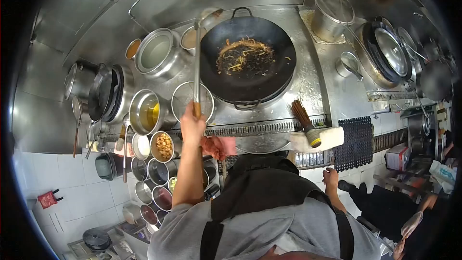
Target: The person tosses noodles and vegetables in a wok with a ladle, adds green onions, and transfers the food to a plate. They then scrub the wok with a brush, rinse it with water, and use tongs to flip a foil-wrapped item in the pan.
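My left hand [192,126] is closed round the wooden end of a long-handled ladle [197,67]. Its blurred bowl is raised near the wok's far left edge, close to a small pot of brown contents [191,39]. A black wok [216,79] sits on the stove with browned strips of food [245,53] and dark bits in its middle. Below the ladle handle, a round mesh strainer [180,94] rests by the wok. My right hand [330,177] hangs low by my right side, apart from the counter, fingers curled with nothing visible in them.
A bamboo brush [305,123] lies on a folded cloth [327,139] at the counter's front. Pots, including one with yellow oil [146,112], and a bowl of brown chunks [161,146] crowd the left. A saucepan [347,65] stands right. Another person's hand [411,224] is at lower right.
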Demonstrator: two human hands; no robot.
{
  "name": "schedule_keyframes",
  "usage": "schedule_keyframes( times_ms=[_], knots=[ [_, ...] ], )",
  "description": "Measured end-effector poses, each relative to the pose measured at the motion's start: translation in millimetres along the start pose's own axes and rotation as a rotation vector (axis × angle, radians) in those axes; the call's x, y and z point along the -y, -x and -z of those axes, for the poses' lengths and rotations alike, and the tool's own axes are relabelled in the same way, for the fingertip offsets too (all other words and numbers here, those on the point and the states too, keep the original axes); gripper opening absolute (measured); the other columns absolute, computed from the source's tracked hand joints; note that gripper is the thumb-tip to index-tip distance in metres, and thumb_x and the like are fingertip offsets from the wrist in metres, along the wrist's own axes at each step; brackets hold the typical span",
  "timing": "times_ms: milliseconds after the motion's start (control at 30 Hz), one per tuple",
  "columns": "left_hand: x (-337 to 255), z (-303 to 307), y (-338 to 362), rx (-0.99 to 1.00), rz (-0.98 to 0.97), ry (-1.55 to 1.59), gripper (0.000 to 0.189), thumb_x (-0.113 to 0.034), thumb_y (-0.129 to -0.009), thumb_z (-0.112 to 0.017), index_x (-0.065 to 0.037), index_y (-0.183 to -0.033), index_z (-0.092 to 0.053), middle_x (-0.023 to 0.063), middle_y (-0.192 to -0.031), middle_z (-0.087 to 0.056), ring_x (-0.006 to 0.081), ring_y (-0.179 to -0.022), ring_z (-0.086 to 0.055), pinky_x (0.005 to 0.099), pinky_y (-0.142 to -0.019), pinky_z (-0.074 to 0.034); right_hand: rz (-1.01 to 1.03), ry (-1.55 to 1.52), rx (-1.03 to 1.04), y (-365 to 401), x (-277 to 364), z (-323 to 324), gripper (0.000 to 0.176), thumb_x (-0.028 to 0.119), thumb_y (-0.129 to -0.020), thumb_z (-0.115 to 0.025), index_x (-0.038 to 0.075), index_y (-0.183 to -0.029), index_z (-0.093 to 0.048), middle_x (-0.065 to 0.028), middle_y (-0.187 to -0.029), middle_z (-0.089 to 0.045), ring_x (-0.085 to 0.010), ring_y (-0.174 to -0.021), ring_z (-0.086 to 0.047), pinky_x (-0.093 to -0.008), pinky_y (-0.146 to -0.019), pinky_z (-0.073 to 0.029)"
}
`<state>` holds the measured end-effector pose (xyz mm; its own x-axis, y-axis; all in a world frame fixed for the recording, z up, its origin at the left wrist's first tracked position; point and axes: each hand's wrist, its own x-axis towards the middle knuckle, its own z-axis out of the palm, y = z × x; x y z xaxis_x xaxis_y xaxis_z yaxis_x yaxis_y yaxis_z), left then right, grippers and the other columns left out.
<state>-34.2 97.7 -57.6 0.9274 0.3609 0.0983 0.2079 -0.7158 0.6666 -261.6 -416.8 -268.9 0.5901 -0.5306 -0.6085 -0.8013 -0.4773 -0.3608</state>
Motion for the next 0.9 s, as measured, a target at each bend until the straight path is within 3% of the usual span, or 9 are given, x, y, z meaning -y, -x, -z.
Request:
schedule_keyframes(
  times_ms=[233, 333, 367, 433, 500, 567, 633, 767, 900],
  knots=[
    [66.1, 19.2, -149.5, 0.048, -0.130, -0.494, 0.037, -0.010, -0.072, -0.055, -0.001, -0.107, -0.058, 0.0259, -0.085, -0.064, 0.0431, -0.085, -0.062, 0.0477, -0.081, -0.050, 0.036, -0.111, -0.085, 35.4, 40.7, -15.3, 0.035, 0.015, -0.080, -0.056, -0.002, -0.110, -0.061, -0.0172, -0.072, -0.066, -0.0205, -0.048, -0.062, -0.0328, -0.048, -0.050],
    [83.9, 16.4, -181.7, 0.208, -0.010, -0.536, 0.038, -0.010, -0.071, -0.055, -0.001, -0.108, -0.058, 0.0251, -0.091, -0.064, 0.0422, -0.090, -0.061, 0.0458, -0.082, -0.050, 0.029, -0.110, -0.120, 46.5, 25.9, -32.1, 0.037, 0.013, -0.079, -0.056, -0.002, -0.112, -0.060, -0.0141, -0.070, -0.065, -0.0178, -0.045, -0.060, -0.0297, -0.039, -0.046],
    [81.0, 17.3, -181.9, 0.299, 0.103, -0.453, 0.038, -0.011, -0.071, -0.056, -0.002, -0.108, -0.058, 0.0251, -0.094, -0.064, 0.0411, -0.093, -0.060, 0.0450, -0.083, -0.049, -0.036, -0.106, -0.105, 58.6, 26.7, -34.4, 0.039, 0.018, -0.079, -0.055, -0.001, -0.113, -0.060, -0.0181, -0.073, -0.067, -0.0209, -0.050, -0.063, -0.0324, -0.051, -0.052],
    [89.0, 18.9, -181.0, 0.380, 0.212, -0.370, 0.038, -0.012, -0.071, -0.057, -0.002, -0.108, -0.058, 0.0251, -0.098, -0.063, 0.0400, -0.097, -0.060, 0.0442, -0.084, -0.049, -0.072, -0.129, -0.113, 69.4, 6.9, -51.2, 0.038, 0.016, -0.079, -0.056, -0.002, -0.112, -0.061, -0.0188, -0.069, -0.066, -0.0210, -0.050, -0.063, -0.0324, -0.052, -0.052],
    [113.9, 17.3, -169.1, 0.125, -0.023, -0.437, 0.041, -0.013, -0.070, -0.058, -0.004, -0.109, -0.058, 0.0242, -0.096, -0.064, 0.0363, -0.090, -0.063, 0.0427, -0.078, -0.051, -0.086, -0.085, -0.073, 84.9, -8.9, -66.0, 0.037, 0.015, -0.078, -0.057, -0.002, -0.111, -0.061, -0.0191, -0.067, -0.066, -0.0210, -0.049, -0.063, -0.0325, -0.052, -0.052],
    [117.8, 35.0, -160.5, 0.060, -0.014, -0.459, 0.043, -0.013, -0.069, -0.059, -0.005, -0.111, -0.058, 0.0238, -0.094, -0.065, 0.0358, -0.088, -0.064, 0.0430, -0.078, -0.051, -0.098, -0.021, -0.018, 99.1, -18.5, -72.8, 0.036, 0.014, -0.078, -0.058, -0.002, -0.110, -0.061, -0.0195, -0.066, -0.065, -0.0210, -0.049, -0.063, -0.0327, -0.051, -0.052],
    [91.9, 70.0, -149.8, 0.051, 0.225, -0.187, 0.045, -0.014, -0.069, -0.058, -0.005, -0.113, -0.057, 0.0231, -0.089, -0.065, 0.0368, -0.082, -0.064, 0.0429, -0.075, -0.051, -0.026, 0.177, -0.002, 113.8, -7.1, -70.7, 0.036, 0.014, -0.078, -0.059, -0.002, -0.110, -0.061, -0.0191, -0.063, -0.064, -0.0213, -0.048, -0.063, -0.0328, -0.051, -0.052],
    [159.6, 89.9, -192.3, -0.073, 0.133, -0.324, 0.036, -0.010, -0.069, -0.056, -0.001, -0.104, -0.060, 0.0206, -0.075, -0.064, 0.0319, -0.057, -0.064, 0.0401, -0.054, -0.051, -0.049, 0.099, -0.043, 108.3, 12.4, -71.8, 0.033, 0.015, -0.080, -0.059, -0.001, -0.109, -0.062, -0.0177, -0.062, -0.064, -0.0204, -0.047, -0.062, -0.0329, -0.050, -0.051],
    [141.5, 108.1, -196.8, 0.049, 0.428, -0.085, 0.025, -0.010, -0.071, -0.054, 0.004, -0.091, -0.060, 0.0184, -0.064, -0.060, 0.0229, -0.044, -0.057, 0.0349, -0.043, -0.047, -0.025, -0.094, -0.073, 74.5, 20.7, -72.4, 0.034, 0.014, -0.076, -0.059, -0.001, -0.106, -0.064, -0.0164, -0.070, -0.066, -0.0214, -0.053, -0.064, -0.0327, -0.049, -0.052]
  ],
)
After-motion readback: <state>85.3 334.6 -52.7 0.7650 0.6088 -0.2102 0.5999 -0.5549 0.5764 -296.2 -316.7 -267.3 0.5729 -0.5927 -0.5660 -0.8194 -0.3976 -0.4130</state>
